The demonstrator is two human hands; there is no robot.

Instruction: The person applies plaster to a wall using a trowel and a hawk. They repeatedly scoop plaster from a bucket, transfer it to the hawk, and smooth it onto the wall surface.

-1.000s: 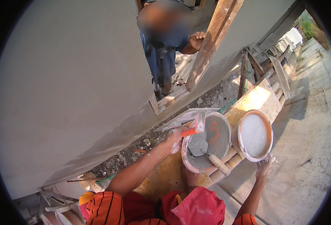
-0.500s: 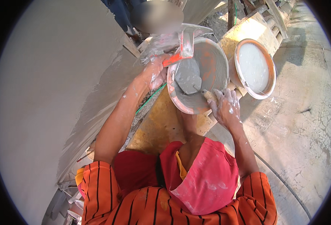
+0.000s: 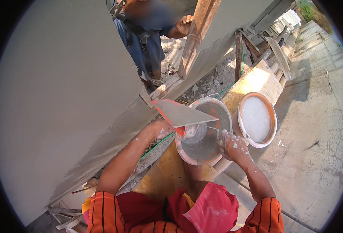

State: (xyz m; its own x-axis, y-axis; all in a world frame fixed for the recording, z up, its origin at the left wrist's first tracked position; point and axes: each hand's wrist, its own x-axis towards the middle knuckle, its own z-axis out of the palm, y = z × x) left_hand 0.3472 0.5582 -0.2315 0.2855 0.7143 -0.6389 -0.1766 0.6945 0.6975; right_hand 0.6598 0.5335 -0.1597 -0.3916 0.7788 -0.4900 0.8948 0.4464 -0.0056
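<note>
My left hand (image 3: pixel 164 128) grips the handle of a plastering float (image 3: pixel 183 112), a flat grey plate with orange-red edges. The float is tilted over the left side of a bucket (image 3: pixel 187 157) smeared with grey mortar (image 3: pixel 200 145). At the bucket's right rim, my mortar-spotted right hand (image 3: pixel 233 146) is closed around a trowel (image 3: pixel 211 127). The trowel's thin metal shank points left under the float, and its blade is mostly hidden.
A second bucket (image 3: pixel 274 130) of whitish liquid stands to the right. Both rest on a plank (image 3: pixel 160 165). A plastered wall (image 3: pixel 62 97) rises on the left. Beyond, a person in blue (image 3: pixel 140 50) holds a wooden post (image 3: pixel 198 37). A green hose (image 3: pixel 156 146) runs below.
My left hand has turned the float so its flat face shows above the bucket. The right hand has lifted the trowel from the mortar. The view has tilted up, revealing more of the other person.
</note>
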